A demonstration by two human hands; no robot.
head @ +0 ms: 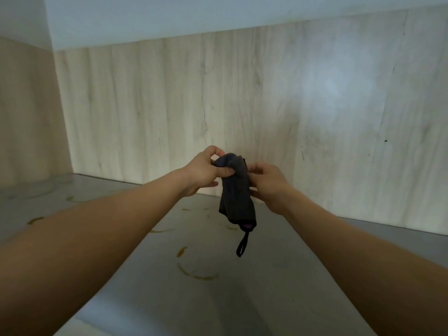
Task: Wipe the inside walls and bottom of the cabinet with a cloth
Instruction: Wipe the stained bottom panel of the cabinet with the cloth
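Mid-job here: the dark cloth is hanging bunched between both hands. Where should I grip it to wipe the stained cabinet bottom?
Probably regrip the dark cloth at its bunched upper end, from above with the right hand, since the left hand already pinches there; the body and hanging loop dangle free.

yellowish smears (181,252) lie in curved streaks, near and far left; a dark speck (385,141) and pale glare (327,88) show at right.

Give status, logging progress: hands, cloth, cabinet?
Left hand and right hand grip dark cloth, off surfaces. Yellow smears on cabinet bottom. Nothing obstructing.
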